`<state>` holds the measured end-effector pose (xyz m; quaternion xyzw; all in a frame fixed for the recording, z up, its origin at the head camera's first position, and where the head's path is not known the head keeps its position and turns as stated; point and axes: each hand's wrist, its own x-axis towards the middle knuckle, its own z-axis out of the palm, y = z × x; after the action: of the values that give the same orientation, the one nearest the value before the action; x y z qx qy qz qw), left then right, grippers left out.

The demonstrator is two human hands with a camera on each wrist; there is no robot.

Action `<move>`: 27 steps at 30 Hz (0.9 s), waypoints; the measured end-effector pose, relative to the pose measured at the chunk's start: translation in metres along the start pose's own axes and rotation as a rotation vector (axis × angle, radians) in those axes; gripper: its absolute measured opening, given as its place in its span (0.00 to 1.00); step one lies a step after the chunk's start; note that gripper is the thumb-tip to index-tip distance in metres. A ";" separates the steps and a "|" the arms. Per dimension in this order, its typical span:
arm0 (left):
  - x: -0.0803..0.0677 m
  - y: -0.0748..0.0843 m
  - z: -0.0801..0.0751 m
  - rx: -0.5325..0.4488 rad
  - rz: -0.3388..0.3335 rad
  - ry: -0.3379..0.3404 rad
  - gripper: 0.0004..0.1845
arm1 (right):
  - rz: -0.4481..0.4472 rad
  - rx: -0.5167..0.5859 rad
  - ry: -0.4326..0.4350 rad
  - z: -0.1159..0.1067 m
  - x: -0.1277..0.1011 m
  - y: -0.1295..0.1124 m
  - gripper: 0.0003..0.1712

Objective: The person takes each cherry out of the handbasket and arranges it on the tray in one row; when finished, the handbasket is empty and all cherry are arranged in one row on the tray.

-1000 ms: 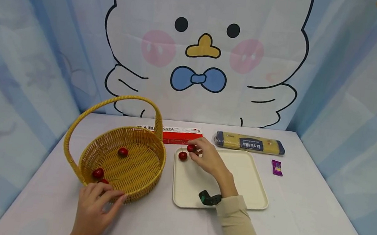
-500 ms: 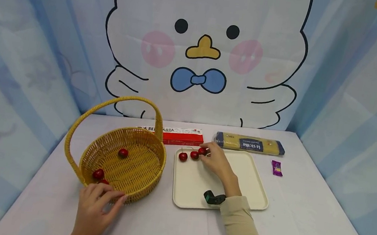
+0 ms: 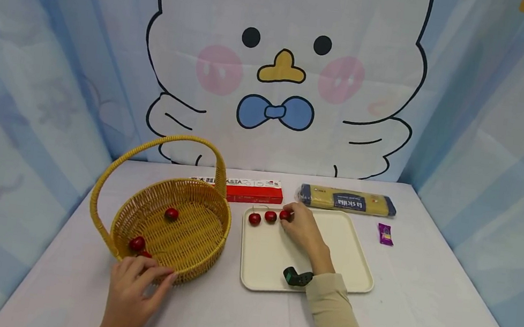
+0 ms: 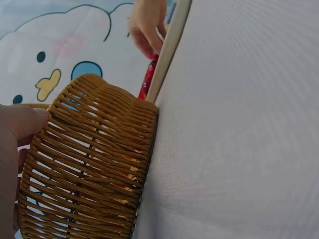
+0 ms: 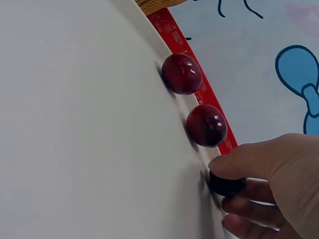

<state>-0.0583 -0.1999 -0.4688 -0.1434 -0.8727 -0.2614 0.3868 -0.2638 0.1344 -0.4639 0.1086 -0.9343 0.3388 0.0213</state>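
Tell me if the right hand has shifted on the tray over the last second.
Yes. The right hand slid rightward along the tray's far edge, away from the wicker basket, its fingers now on the third cherry.

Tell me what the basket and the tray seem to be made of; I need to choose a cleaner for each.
The basket looks like woven wicker or rattan, perhaps a plastic copy: yellow-brown strands cross over upright ribs with open gaps, as the left wrist view shows. The tray seems to be moulded plastic, possibly melamine: one cream piece, smooth and matte, with rounded corners and a raised rim.
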 end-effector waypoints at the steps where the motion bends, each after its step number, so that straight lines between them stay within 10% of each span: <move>1: 0.000 0.000 0.000 -0.001 0.001 0.000 0.30 | 0.004 -0.001 0.000 0.000 0.000 0.000 0.21; 27: 0.002 0.000 0.001 -0.012 0.053 0.051 0.29 | -0.011 -0.004 -0.031 -0.023 0.000 -0.016 0.26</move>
<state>-0.0599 -0.1993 -0.4675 -0.1620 -0.8568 -0.2597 0.4149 -0.2610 0.1376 -0.4362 0.1191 -0.9346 0.3351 0.0089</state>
